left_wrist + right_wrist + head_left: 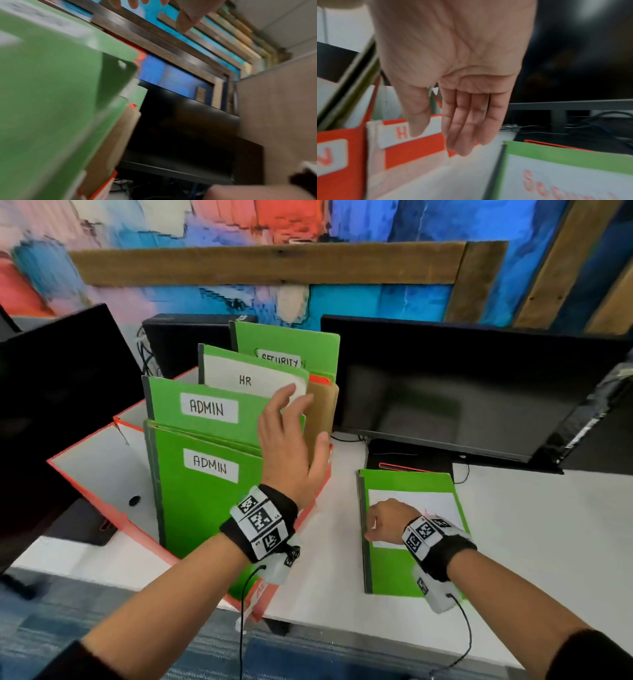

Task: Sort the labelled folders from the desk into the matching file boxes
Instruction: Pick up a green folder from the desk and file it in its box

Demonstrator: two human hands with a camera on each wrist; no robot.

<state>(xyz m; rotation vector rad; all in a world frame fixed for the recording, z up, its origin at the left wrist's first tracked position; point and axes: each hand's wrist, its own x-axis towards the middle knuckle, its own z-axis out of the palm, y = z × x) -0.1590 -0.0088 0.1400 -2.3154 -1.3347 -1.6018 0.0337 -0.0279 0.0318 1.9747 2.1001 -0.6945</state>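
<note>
Several green folders stand in orange-and-white file boxes (102, 474) at the left: two marked ADMIN (209, 470), one HR (245, 380), one SECURITY (284, 350), with a brown folder (322, 412) beside them. My left hand (291, 440) hovers open with fingers spread in front of the HR folder's right edge and holds nothing; its thumb (187, 17) shows in the left wrist view. Another green folder (394, 573) lies flat on the white desk; its label (573, 175) reads "Secur…". My right hand (383, 518) hangs over that folder's left edge, fingers (464, 121) straight, gripping nothing.
A dark monitor (462, 392) stands behind the flat folder, with cables at its foot. Another black screen (61, 405) rises left of the boxes. A box front marked H (412, 148) faces the right hand. Bare white desk (531, 542) stretches to the right.
</note>
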